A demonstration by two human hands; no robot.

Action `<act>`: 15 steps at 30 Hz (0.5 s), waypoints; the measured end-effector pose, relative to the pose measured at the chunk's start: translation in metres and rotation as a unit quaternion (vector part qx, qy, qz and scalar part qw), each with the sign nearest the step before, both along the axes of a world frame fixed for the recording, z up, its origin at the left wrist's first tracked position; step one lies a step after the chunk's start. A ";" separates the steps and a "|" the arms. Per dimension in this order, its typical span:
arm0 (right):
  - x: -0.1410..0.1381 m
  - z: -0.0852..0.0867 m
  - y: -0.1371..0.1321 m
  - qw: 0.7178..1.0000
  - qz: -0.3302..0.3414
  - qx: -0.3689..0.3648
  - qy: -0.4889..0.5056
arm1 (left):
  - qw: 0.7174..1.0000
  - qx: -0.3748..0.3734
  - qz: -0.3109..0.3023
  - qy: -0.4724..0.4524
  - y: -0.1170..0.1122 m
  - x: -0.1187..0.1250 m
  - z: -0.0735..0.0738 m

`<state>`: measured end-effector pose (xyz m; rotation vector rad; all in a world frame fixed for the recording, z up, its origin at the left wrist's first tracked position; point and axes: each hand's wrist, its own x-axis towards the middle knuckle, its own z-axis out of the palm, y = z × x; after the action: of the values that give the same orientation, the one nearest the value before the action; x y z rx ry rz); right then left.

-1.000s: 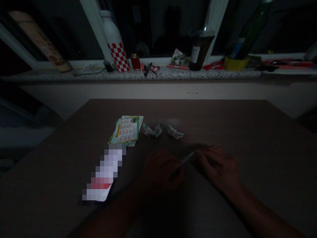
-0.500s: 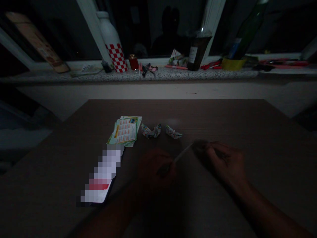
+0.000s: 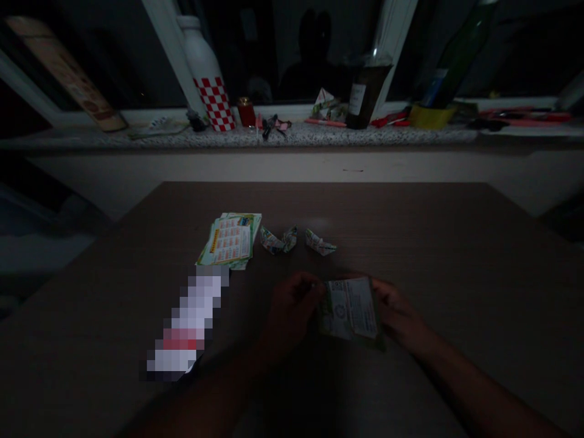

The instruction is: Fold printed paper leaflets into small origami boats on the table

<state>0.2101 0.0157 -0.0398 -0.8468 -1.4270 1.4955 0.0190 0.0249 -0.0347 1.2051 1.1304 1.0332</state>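
Pretty dark shot, but closest to the camera both hands are on one printed sheet (image 3: 350, 307). The left hand (image 3: 292, 307) pinches its left edge and the right hand (image 3: 399, 313) pinches its right edge, fingers curled in on both. The sheet is a small rectangle, whitish with green patches and blocks of tiny print, face up to the camera. It sits low over the near middle of the brown table (image 3: 456, 255); can't tell if it's touching the top.

To the left of the hands there's one long flat thing (image 3: 187, 325), pixelated out. Further back is one fanned pile of leaflets (image 3: 230, 240) with a grid print on top. Just right of that are what look like three little folded paper shapes (image 3: 320, 243), two touching and one just beside them.

Way at the back, the windowsill (image 3: 137, 139) holds one white bottle with red checks (image 3: 207, 73), one small red jar (image 3: 247, 112), one dark labelled bottle (image 3: 362, 88) and one leaning green bottle (image 3: 449, 58).
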 end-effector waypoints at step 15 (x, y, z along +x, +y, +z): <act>-0.003 0.001 -0.002 0.998 0.043 -0.045 -0.002 | 0.969 0.121 -0.031 0.212 -0.009 0.001 0.005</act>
<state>0.2073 0.0136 -0.0384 -0.8533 -1.4230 1.6348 0.0195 0.0157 -0.0297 1.7040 1.3078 0.9073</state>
